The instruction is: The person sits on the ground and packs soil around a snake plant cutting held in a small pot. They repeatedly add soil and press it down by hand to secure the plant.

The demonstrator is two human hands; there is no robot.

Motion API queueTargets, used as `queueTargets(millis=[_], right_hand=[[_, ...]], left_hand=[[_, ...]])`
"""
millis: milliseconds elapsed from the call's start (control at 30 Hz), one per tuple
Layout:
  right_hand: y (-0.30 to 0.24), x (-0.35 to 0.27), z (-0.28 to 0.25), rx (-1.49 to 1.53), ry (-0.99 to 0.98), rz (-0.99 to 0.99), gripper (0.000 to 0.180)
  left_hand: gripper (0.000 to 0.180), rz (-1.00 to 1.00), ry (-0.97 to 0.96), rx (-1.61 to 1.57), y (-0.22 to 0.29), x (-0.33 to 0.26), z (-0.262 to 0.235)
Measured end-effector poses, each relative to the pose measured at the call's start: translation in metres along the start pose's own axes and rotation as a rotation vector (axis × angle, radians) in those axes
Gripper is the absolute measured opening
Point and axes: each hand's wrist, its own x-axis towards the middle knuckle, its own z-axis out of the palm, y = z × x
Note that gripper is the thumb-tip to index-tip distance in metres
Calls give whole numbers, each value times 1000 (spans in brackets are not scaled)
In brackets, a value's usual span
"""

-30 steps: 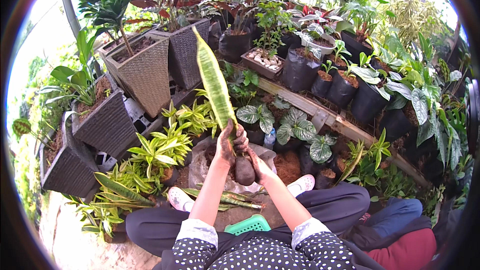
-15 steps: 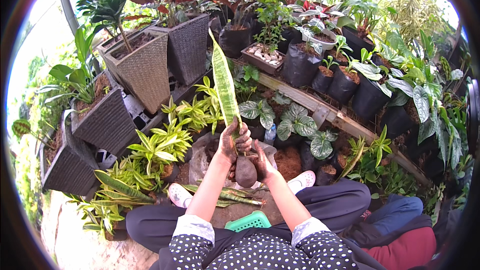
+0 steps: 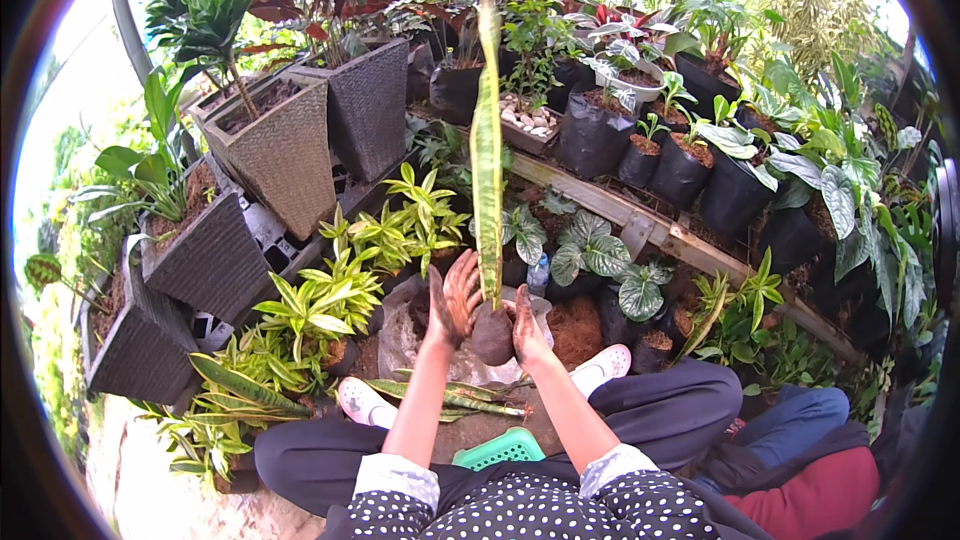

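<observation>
A tall yellow-edged snake plant leaf (image 3: 487, 160) stands upright between my hands. At its base is a dark, rounded ball of soil (image 3: 492, 336). My left hand (image 3: 455, 302), dirty with soil, is beside the ball's left side, its fingers stretched up and apart. Against the right side of the ball lies my right hand (image 3: 528, 328), its fingers straight and pointing up. Whether the left palm touches the ball I cannot tell. Below the hands, more cut snake plant leaves (image 3: 460, 397) lie on the ground near a green perforated basket (image 3: 498, 448).
A clear plastic bag (image 3: 402, 315) lies spread beyond my hands, beside brown fibre (image 3: 575, 330) and a small plastic bottle (image 3: 540, 272). Small yellow-green plants (image 3: 310, 305) and tall grey planters (image 3: 275, 155) line the left. Black-bagged plants (image 3: 597, 135) stand behind a wooden beam (image 3: 620, 208).
My left hand has let go of the leaf's base and spread its fingers beside the soil ball. The leaf has turned more edge-on and swung upright; my right hand stays by the ball.
</observation>
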Motion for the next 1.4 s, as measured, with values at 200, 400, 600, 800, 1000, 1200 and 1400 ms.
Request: queueTargets(millis=[200, 400, 600, 800, 1000, 1200, 1400], right_hand=[[28, 28, -6, -209, 396, -525, 54], [25, 40, -27, -636, 679, -739, 44], [24, 22, 11, -662, 535, -351, 37], [30, 24, -18, -191, 383, -158, 41], [39, 19, -1, -872, 585, -574, 45], [26, 10, 0, -1064, 614, -513, 64], [-10, -8, 46, -1420, 314, -328, 59]], left_hand=[[84, -162, -226, -252, -20, -14, 10], [46, -6, -14, 13, -45, -10, -4], [70, 158, 194, 168, -74, -6, -23], [76, 96, 278, -26, -33, -16, 6], [60, 36, -108, -61, -30, -14, 2], [52, 57, -62, -42, -34, -12, -11], [55, 47, 172, -128, -56, -12, -16]])
